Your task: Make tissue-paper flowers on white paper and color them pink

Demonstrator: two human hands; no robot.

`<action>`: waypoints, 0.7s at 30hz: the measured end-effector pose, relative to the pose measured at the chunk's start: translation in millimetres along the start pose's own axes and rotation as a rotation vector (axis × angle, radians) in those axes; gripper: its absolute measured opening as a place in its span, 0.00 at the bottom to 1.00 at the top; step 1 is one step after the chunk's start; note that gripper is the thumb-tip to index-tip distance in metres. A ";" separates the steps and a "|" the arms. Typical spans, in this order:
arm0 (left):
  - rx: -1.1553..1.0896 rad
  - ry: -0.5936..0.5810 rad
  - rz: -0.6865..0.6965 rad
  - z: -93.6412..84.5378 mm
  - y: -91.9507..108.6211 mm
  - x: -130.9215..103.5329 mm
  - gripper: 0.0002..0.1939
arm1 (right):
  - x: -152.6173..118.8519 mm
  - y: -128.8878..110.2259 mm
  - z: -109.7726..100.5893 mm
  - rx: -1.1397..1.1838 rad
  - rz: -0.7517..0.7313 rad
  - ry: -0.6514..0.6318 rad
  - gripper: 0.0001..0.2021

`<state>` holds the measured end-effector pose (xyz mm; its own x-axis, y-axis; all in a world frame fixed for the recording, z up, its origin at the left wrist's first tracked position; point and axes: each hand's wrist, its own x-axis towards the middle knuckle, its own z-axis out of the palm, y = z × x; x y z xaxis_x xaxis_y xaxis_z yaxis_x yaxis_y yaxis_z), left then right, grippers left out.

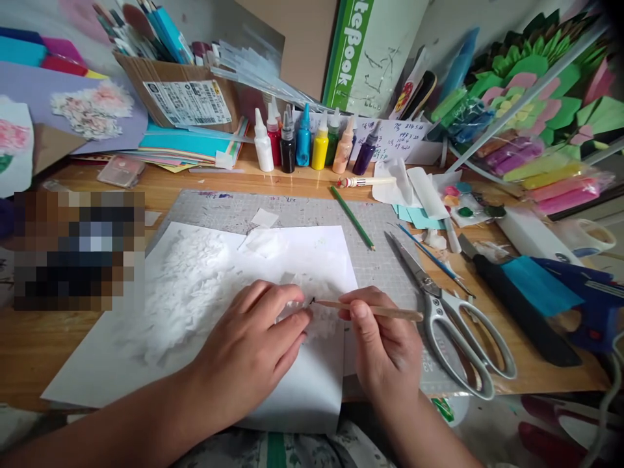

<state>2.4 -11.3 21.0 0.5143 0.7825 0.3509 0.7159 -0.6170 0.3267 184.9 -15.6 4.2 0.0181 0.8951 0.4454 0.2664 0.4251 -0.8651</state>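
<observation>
My right hand (385,344) grips a thin, pointed wooden stick (397,312) between thumb and fingers. A tiny dark bit shows at the stick's tip, close to my left fingertips. My left hand (258,338) rests over the right part of a white sheet (90,370), its fingers bent and apart, the thumb hidden. Beneath those fingertips is a cluster of small white paper pieces (324,325), partly covered by the hand. A larger textured mass of white paper pieces (182,292) covers the sheet's left side.
Large scissors (433,292), a blue brush (433,259), a black-handled cutter (521,312) and a blue glue gun (597,318) lie right. A green pencil (351,218) lies on the grey cutting mat (312,201). Several paint bottles (320,142) stand behind. A blurred-out patch (80,250) is left.
</observation>
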 end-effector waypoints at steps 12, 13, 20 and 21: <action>0.007 -0.082 -0.289 -55.9 -48.5 29.5 0.08 | 4.5 -5.7 -0.2 -0.107 -0.092 -0.063 0.11; 0.046 -0.128 -0.337 -63.0 -60.3 38.8 0.09 | 4.6 -5.5 0.0 -0.108 -0.115 -0.057 0.10; 0.186 -0.461 -0.280 -55.2 -96.1 80.9 0.17 | 1.5 -4.6 -1.4 -0.083 -0.191 -0.009 0.09; 0.179 -0.492 -0.267 -51.0 -94.9 81.9 0.18 | 0.8 -4.6 -2.0 -0.078 -0.189 -0.001 0.09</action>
<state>-47.5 107.1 63.5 0.4337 0.8817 -0.1856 0.8971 -0.4035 0.1798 185.6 -17.1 8.9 -0.0401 0.8005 0.5980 0.3386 0.5739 -0.7456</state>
